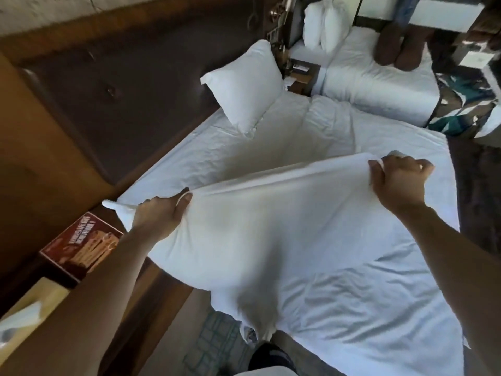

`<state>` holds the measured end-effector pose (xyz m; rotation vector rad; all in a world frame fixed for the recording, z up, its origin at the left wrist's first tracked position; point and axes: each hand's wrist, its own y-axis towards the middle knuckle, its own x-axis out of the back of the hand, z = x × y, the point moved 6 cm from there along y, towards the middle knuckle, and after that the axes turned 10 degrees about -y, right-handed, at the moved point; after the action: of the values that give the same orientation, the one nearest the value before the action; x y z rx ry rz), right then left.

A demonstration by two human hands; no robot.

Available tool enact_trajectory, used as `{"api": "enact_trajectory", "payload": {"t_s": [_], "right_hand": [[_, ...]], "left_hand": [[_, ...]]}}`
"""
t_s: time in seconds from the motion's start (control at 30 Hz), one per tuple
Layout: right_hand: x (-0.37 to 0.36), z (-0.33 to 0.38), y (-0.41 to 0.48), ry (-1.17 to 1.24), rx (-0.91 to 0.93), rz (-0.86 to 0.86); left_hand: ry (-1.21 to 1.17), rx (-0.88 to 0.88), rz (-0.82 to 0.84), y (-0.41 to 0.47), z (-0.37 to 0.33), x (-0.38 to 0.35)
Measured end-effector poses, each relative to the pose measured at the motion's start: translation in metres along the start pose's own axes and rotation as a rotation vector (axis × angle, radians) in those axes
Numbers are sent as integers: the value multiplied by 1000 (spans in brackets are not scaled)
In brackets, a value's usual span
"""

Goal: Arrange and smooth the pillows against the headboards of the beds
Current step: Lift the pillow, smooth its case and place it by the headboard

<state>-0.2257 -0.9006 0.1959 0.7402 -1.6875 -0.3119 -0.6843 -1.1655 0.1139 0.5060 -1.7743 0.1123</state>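
Observation:
I hold a large white pillow (260, 229) in the air over the near bed (366, 294). My left hand (160, 215) grips its top left corner and my right hand (398, 180) grips its top right corner. The pillow hangs down from both hands toward the bed's near edge. A second white pillow (244, 88) leans upright against the dark padded headboard (130, 85) at the far end of this bed. On the far bed (379, 85), two white pillows (322, 28) stand against its headboard.
A nightstand (301, 74) with small items sits between the beds. Left of the near bed, a wooden bedside surface carries a red printed card (81, 245). Brown cushions (398, 44) lie on the far bed. Patterned carpet (466, 104) runs along the right side.

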Motion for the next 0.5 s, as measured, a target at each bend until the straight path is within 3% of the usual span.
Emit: {"api": "enact_trajectory", "payload": {"t_s": [0.23,0.5], "right_hand": [[-18,89,52,102,179,-50],[-73,182,175,197,258,-138]], "left_hand": [[19,169,35,-11,53,14],[-14,404,22,43,73,18]]}}
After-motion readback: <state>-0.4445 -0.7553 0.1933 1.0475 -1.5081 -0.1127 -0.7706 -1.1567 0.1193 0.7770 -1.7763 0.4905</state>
